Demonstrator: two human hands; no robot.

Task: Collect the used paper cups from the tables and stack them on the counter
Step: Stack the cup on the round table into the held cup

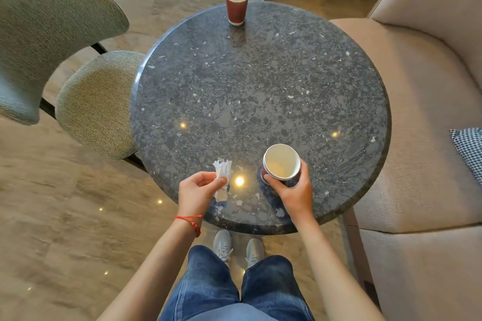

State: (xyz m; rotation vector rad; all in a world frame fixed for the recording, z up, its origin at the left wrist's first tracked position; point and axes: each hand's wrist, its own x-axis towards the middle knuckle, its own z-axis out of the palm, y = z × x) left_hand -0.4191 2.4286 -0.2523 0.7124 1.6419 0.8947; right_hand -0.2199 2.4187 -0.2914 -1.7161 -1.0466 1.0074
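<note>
The round stone table (260, 91) fills the middle of the view, with the person standing at its 6 o'clock edge. A grey-green chair (65, 60) sits at its 9 o'clock side and a beige bench (422, 112) at 3 o'clock. The far paper cup (236, 5) stands upright at the table's 12 o'clock rim, mouth up, well apart from both hands; its long axis is vertical. The right hand (294, 193) curls round the near paper cup (281, 163) at about 5 o'clock, so it is taken. The left hand (198, 191) pinches a crumpled white napkin (223, 172) between thumb and fingers. Neither hand is free, and the far cup lies straight ahead across the table, roughly equally far from each; probably the held cup drops over it.
</note>
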